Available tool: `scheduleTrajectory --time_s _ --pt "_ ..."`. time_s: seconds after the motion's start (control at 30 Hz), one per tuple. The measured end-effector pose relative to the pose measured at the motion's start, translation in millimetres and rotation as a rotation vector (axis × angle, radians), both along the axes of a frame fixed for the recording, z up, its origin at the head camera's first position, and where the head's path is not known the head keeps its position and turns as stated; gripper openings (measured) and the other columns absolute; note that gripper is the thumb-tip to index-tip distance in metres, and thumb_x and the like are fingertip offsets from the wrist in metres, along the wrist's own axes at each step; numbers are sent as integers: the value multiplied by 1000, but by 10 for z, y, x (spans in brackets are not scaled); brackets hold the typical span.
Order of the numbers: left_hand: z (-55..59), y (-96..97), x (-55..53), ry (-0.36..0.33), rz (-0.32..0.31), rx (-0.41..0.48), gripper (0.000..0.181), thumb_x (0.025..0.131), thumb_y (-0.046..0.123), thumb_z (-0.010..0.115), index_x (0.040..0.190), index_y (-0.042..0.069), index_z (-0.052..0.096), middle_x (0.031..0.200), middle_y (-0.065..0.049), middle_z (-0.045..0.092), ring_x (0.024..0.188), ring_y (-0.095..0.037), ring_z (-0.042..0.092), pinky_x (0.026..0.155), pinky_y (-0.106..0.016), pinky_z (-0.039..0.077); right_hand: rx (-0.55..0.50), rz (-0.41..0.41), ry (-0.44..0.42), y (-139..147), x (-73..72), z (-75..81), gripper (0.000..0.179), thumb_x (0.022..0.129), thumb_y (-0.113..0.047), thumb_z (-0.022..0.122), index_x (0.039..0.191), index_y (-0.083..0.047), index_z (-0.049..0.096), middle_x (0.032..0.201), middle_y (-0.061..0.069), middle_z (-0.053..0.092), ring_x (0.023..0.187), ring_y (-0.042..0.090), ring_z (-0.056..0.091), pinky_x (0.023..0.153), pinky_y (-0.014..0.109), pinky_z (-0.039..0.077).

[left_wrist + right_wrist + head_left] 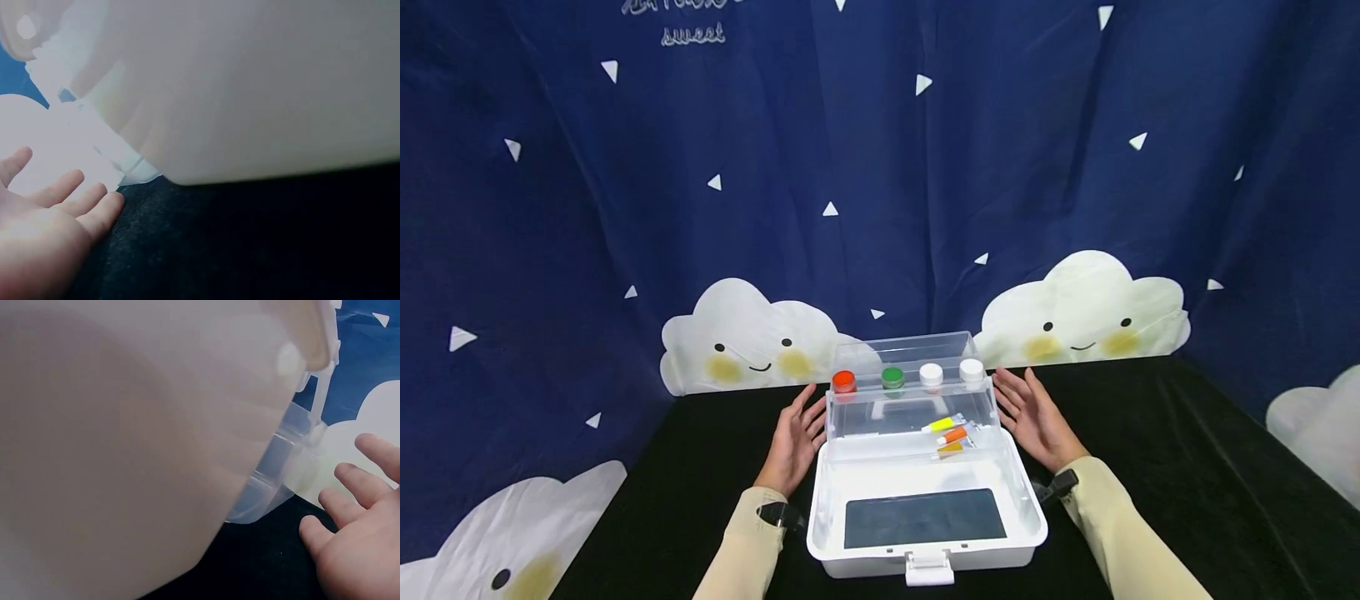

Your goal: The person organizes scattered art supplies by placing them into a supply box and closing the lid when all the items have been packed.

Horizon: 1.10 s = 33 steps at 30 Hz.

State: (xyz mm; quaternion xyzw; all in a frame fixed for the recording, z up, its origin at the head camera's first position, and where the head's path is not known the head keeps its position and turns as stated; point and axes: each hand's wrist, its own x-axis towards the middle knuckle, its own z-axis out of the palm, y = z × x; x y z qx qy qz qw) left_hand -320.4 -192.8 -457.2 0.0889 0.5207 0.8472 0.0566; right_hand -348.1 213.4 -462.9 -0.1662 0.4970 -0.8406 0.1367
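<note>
An opened white storage box (831,508) stands between both hands, its clear lid with compartments (865,417) folded back. Four-sided trays in the lid hold a red-capped jar (844,382), a green-capped jar (892,378) and white-capped jars (931,375). Yellow and orange paint tubes (955,436) lie in the lower compartment. My left hand (793,443) is beside the box's left side, fingers spread, holding nothing. On the other side my right hand (1036,418) is likewise spread and holds nothing. The wrist views show the fingers of the left hand (56,231) and right hand (356,519) apart from the box wall.
A dark rectangular panel (925,518) shows in the box's base, and a white latch (929,568) hangs at its front. Black cloth (1150,467) covers the table. Behind it hangs a blue curtain (880,167) with cloud prints.
</note>
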Motion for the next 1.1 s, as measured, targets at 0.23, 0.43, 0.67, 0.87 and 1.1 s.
scheduleTrajectory --time_s 0.23,0.43,0.67,0.87,1.1 --pt "38 -15 11 40 -27 -32 57 101 31 21 155 12 10 158 -16 16 143 -33 20 111 -44 24 42 35 11 -54 2 20 67 103 -49 15 155 -9 0 162 9 -2 147 26 1 115 41 12" --pt "-7 -18 12 61 -56 -160 56 102 29 22 154 8 12 158 -19 14 144 -34 16 114 -47 14 76 56 9 -83 -5 7 67 104 -48 15 154 -8 -2 161 11 -2 147 27 1 115 42 9" --pt "-96 47 -15 85 -31 -209 56 103 20 36 152 2 15 155 -24 20 141 -35 23 105 -28 33 92 58 -25 -59 9 -20 70 103 -50 22 154 -7 0 161 12 1 147 27 3 114 42 9" --pt "-133 79 -16 56 28 -300 54 100 13 44 148 -3 25 150 -23 30 131 -28 41 102 -28 38 99 78 -29 -68 16 -43 65 105 -42 22 154 -7 -2 161 13 1 146 25 10 111 32 26" --pt "-129 76 -15 62 20 -335 52 98 9 46 147 -2 32 149 -21 35 126 -24 45 98 -27 41 115 7 16 -95 25 -50 61 106 -25 35 152 2 7 151 5 34 126 7 46 99 24 40"
